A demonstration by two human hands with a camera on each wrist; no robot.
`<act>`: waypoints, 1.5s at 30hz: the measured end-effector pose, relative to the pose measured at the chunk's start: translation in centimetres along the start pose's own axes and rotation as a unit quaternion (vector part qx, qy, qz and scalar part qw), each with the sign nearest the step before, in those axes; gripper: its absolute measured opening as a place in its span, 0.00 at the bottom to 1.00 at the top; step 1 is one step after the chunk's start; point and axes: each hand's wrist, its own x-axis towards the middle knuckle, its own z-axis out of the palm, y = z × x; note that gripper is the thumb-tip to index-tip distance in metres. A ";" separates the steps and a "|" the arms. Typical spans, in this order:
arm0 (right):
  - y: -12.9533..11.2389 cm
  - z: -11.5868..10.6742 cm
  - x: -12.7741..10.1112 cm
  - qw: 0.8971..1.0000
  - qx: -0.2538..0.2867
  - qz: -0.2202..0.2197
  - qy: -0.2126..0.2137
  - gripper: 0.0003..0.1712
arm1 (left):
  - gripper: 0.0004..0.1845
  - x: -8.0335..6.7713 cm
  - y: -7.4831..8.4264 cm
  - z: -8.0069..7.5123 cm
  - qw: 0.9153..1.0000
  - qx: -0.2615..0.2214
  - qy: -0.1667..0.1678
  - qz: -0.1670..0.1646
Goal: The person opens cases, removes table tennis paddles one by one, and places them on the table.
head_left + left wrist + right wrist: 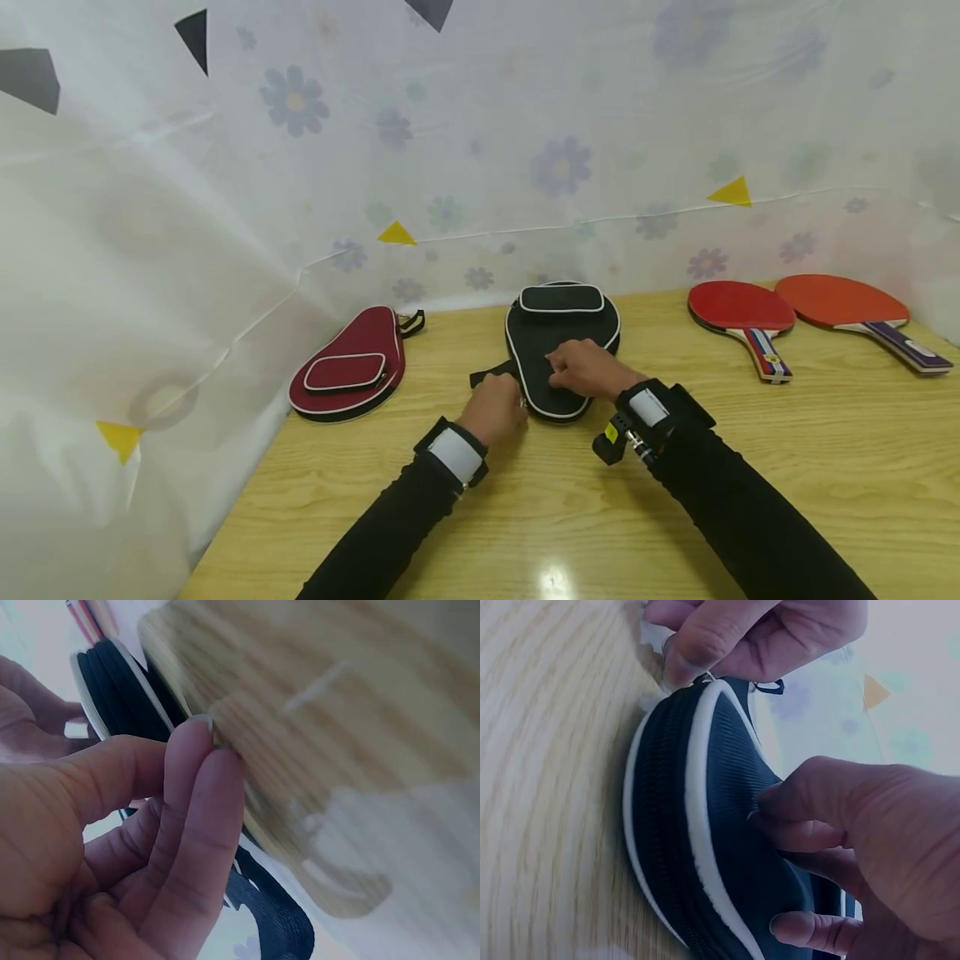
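Left hand (495, 410) fingers pinch zipper pull; right hand (588, 369) presses black case (562, 346); no legible writing.

Both black-sleeved arms forward, left hand (492, 408) pinching, right hand (588, 369) palm-down, fingers (791, 799) bent.
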 end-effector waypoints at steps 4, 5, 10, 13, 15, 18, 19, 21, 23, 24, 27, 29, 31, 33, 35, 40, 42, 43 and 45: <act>0.4 -0.3 -0.1 1.000 0.006 -0.023 -0.001 0.25 | 0.24 0.5 0.0 -0.2 1.000 -0.011 0.007 -0.011; 0.5 -0.4 -0.2 1.000 0.007 -0.027 -0.001 0.25 | 0.23 0.6 0.0 -0.3 1.000 -0.013 0.008 -0.014; 0.4 -0.4 -0.4 1.000 0.019 -0.018 0.007 0.25 | 0.22 0.9 -0.3 -0.3 0.999 -0.040 0.004 -0.016; 0.1 -0.2 -0.5 1.000 0.022 0.003 0.012 0.25 | 0.23 1.0 -0.6 -0.1 0.997 -0.071 -0.009 -0.020; -0.2 -0.1 -0.6 1.000 0.017 0.017 0.011 0.23 | 0.24 1.0 -0.8 0.0 0.996 -0.086 -0.024 -0.027; -0.5 0.0 -0.7 1.000 -0.002 0.030 0.008 0.19 | 0.25 1.0 -0.9 -0.1 0.994 -0.089 -0.055 -0.033; -0.6 0.0 -0.7 0.999 -0.008 0.031 0.010 0.17 | 0.25 1.0 -0.8 -0.2 0.994 -0.083 -0.066 -0.037; -0.8 -0.2 -0.8 0.999 -0.015 0.036 0.026 0.15 | 0.22 1.1 -0.5 -0.6 0.993 -0.069 -0.083 -0.041; -0.7 -0.4 -0.9 0.998 -0.015 0.046 0.051 0.12 | 0.18 1.1 0.2 -1.1 0.995 -0.041 -0.078 -0.039; -0.7 -0.5 -0.9 0.996 -0.014 0.054 0.067 0.11 | 0.14 1.0 0.7 -1.4 0.996 -0.027 -0.067 -0.042; -0.2 -0.8 -1.1 0.988 -0.003 0.092 0.125 0.09 | 0.08 0.9 2.5 -1.7 0.999 0.004 -0.023 -0.033; 0.3 -0.8 -1.3 0.979 0.005 0.126 0.162 0.11 | 0.16 0.9 3.8 -1.4 0.999 0.011 -0.013 -0.029; 0.8 -0.8 -1.6 0.969 0.017 0.160 0.189 0.15 | 0.24 1.2 5.2 -0.8 0.999 0.020 -0.018 -0.019; 1.3 -0.9 -2.0 0.961 0.031 0.187 0.202 0.18 | 0.30 1.6 6.4 0.1 0.999 0.037 -0.029 -0.022; 1.8 -0.9 -2.3 0.955 0.044 0.209 0.206 0.21 | 0.34 2.1 7.5 1.1 0.996 0.071 -0.027 -0.037; 2.7 -0.7 -2.8 0.948 0.055 0.236 0.205 0.21 | 0.30 3.1 9.0 2.9 0.978 0.191 0.061 -0.053; 2.7 -0.7 -2.6 0.947 0.054 0.239 0.208 0.20 | 0.21 3.4 9.0 2.9 0.971 0.209 0.109 -0.036; 2.6 -0.7 -2.5 0.946 0.055 0.240 0.212 0.20 | 0.17 3.4 8.9 2.8 0.970 0.206 0.126 -0.028; 2.5 -0.6 -2.3 0.943 0.057 0.241 0.223 0.20 | 0.14 3.5 8.6 2.4 0.973 0.177 0.145 -0.012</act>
